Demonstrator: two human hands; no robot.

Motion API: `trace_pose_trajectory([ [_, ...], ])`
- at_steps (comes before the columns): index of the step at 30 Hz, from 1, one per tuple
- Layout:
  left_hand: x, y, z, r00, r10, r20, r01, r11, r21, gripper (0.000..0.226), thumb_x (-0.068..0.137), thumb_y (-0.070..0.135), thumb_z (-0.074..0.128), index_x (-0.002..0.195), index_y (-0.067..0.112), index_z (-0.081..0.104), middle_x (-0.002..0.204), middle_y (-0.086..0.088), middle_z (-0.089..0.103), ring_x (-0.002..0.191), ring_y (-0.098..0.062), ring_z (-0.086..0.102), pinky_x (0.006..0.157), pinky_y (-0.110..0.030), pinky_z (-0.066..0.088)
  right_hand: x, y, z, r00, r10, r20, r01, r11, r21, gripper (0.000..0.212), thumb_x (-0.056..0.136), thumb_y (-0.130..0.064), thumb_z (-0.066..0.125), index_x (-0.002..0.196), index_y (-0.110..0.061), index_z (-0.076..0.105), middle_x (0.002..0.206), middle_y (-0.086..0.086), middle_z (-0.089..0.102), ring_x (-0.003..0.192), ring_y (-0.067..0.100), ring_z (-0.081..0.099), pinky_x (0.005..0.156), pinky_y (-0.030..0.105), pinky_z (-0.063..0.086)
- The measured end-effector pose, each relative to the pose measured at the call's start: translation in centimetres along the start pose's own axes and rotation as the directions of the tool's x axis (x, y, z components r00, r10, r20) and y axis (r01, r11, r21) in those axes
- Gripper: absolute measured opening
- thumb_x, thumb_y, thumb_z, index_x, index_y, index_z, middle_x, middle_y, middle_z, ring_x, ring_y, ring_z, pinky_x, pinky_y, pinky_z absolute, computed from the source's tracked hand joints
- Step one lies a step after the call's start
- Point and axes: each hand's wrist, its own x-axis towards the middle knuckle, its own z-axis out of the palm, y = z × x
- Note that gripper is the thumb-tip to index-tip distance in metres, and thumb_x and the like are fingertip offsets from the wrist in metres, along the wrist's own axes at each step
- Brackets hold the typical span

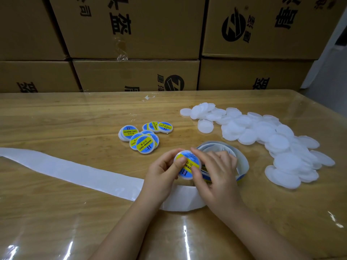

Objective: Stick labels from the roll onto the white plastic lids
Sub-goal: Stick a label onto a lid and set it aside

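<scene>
Right in the middle, just above the counter, we've got 1 lid with a blue and yellow label already on its face. The left hand grips it, fingers curled round the near side and the thumb flat on the label. The right hand has its thumb on the label and its forefinger over the far rim, so we'd call that a light pinch. Its other fingers are loosely spread over the label roll. To us it looks like the label is being smoothed down, not just placed.

Just behind the hands is the pile of labelled lids. We count about 8, though they overlap, so don't hold us to it. Off to the right is the heap of blank white lids, easily several dozen and much bigger than the finished pile.

The roll sits right beside the right hand, partly hidden by it. A few turns show, but we can't tell how many labels are left. The spent backing strip runs from under the hands all the way to the left edge of the counter.

So our guess is we're early on, with maybe 9 lids done and most of the work ahead. Stacked cardboard boxes line the back.
</scene>
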Motion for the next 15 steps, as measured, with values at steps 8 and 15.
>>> trace_pose_trajectory([
  [8, -0.07, 0.12, 0.04, 0.996, 0.044, 0.075, -0.042, 0.999, -0.023, 0.018, 0.084, 0.018, 0.055, 0.099, 0.018, 0.064, 0.075, 0.014, 0.069, 0.066, 0.006, 0.059, 0.056, -0.009, 0.042, 0.23, -0.23, -0.14, 0.996, 0.077, -0.037, -0.073, 0.991, 0.112, 0.029, 0.089, -0.025, 0.047, 0.108, -0.016, 0.067, 0.079, -0.018, 0.051, 0.078, 0.007, 0.047, 0.085, 0.031, 0.031],
  [15, -0.21, -0.46, 0.12, 0.991, 0.058, 0.122, -0.064, 0.997, 0.045, 0.02, 0.08, 0.029, 0.057, 0.098, 0.031, 0.066, 0.088, 0.016, 0.071, 0.082, 0.003, 0.064, 0.067, -0.011, 0.047, 0.03, 0.46, -0.02, 0.988, 0.139, -0.068, -0.127, 0.98, 0.153, 0.022, 0.089, -0.026, 0.05, 0.092, -0.017, 0.069, 0.077, -0.012, 0.06, 0.078, 0.0, 0.048, 0.084, 0.037, 0.033],
])
